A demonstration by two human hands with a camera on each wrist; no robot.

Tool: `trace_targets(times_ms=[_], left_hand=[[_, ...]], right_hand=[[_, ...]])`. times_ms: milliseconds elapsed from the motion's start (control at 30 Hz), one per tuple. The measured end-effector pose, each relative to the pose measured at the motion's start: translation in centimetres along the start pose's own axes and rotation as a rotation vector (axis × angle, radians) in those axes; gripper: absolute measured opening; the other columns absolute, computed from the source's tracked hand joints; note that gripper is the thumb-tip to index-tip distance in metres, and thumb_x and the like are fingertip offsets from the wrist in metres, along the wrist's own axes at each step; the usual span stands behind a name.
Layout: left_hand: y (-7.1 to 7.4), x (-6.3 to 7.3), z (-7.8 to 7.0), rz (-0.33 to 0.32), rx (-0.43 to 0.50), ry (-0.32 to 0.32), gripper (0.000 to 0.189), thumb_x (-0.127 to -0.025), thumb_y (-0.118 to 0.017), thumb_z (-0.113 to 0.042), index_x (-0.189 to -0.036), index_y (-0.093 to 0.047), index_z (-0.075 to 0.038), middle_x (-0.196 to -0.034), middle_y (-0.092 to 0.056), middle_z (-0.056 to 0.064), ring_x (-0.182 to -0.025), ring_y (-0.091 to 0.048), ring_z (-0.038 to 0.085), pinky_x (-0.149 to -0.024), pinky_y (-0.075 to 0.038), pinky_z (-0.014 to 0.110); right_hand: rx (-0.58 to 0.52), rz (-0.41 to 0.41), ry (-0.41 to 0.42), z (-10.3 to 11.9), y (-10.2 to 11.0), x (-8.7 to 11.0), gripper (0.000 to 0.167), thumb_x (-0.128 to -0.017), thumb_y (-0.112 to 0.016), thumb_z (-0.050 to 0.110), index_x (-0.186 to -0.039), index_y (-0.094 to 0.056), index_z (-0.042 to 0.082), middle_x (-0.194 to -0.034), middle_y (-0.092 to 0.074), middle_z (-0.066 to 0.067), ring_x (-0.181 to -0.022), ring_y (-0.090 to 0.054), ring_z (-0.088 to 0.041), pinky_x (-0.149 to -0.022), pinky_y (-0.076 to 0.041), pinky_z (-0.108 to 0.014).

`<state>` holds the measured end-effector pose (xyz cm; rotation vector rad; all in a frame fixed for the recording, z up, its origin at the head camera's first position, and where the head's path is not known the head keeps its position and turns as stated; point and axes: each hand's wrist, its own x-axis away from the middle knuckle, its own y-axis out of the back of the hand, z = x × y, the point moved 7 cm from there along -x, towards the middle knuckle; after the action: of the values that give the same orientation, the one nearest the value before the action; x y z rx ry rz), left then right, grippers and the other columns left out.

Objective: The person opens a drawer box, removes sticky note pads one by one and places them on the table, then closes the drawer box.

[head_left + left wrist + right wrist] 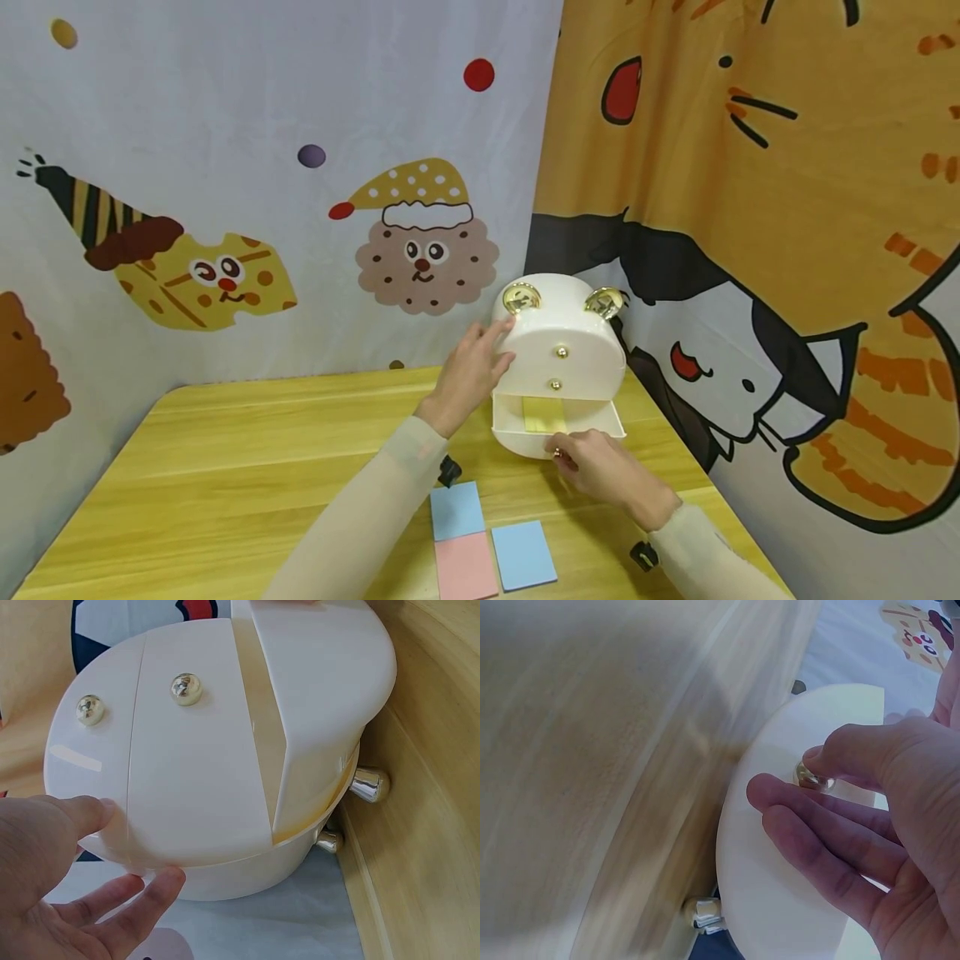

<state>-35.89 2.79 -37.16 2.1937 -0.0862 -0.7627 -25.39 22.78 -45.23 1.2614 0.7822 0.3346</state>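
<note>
A white, rounded drawer box (pixel 525 364) with gold ears stands on the table. Its bottom drawer (pixel 513 442) is pulled out, and a yellow paper pad (pixel 543 414) lies inside. My right hand (pixel 600 467) pinches the gold knob (pixel 810 778) on that drawer between thumb and fingers. Against the left side of the box, my left hand (pixel 468 367) rests with fingers spread, the thumb touching its front edge in the left wrist view. Two upper drawers, each with a gold knob (pixel 186 688), are closed.
On the wooden table (pixel 262 483), in front of the box, lie a blue note pad (pixel 457 510), a pink one (pixel 467 567) and another blue one (pixel 523 556). Printed curtains (pixel 262 83) hang behind and to the right, close to the box.
</note>
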Motion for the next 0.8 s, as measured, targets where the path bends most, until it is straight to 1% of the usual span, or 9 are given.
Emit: trace_targets(times_ms=[200, 333, 600, 800], left_hand=[[0.06, 0.03, -0.01, -0.008, 0.001, -0.007, 0.061, -0.115, -0.078, -0.026, -0.172, -0.058, -0.021, -0.126, -0.071, 0.02, -0.09, -0.072, 0.026, -0.078, -0.069, 0.038], [0.09, 0.06, -0.1, -0.001, 0.003, -0.003, 0.061, -0.115, -0.078, -0.026, -0.172, -0.057, -0.021, -0.127, -0.07, 0.02, -0.091, -0.072, 0.026, -0.079, -0.069, 0.038], [0.12, 0.16, -0.16, 0.001, 0.007, -0.003, 0.061, -0.114, -0.079, -0.026, -0.172, -0.058, -0.021, -0.127, -0.07, 0.02, -0.091, -0.071, 0.025, -0.079, -0.068, 0.038], [0.25, 0.17, -0.24, -0.008, -0.002, -0.016, 0.061, -0.115, -0.078, -0.026, -0.172, -0.058, -0.02, -0.125, -0.07, 0.02, -0.09, -0.07, 0.025, -0.077, -0.068, 0.036]], right_hand=[[-0.01, 0.024, -0.016, 0.18, 0.05, 0.2, 0.023, -0.095, -0.087, -0.007, -0.109, -0.082, 0.011, -0.08, -0.072, 0.009, -0.068, -0.049, 0.005, -0.061, -0.048, -0.016], [-0.014, 0.03, -0.022, 0.38, 0.15, 0.39, 0.025, -0.094, -0.086, -0.007, -0.109, -0.081, 0.012, -0.082, -0.075, 0.008, -0.069, -0.05, 0.005, -0.061, -0.047, -0.016], [0.007, -0.001, -0.001, 0.88, 0.34, 0.79, 0.026, -0.091, -0.087, -0.008, -0.108, -0.083, 0.012, -0.088, -0.082, 0.005, -0.069, -0.054, 0.005, -0.061, -0.047, -0.015], [-0.006, 0.036, -0.034, 1.02, 0.51, 0.83, 0.025, -0.094, -0.087, -0.006, -0.109, -0.083, 0.013, -0.087, -0.08, 0.006, -0.069, -0.051, 0.005, -0.061, -0.046, -0.016]])
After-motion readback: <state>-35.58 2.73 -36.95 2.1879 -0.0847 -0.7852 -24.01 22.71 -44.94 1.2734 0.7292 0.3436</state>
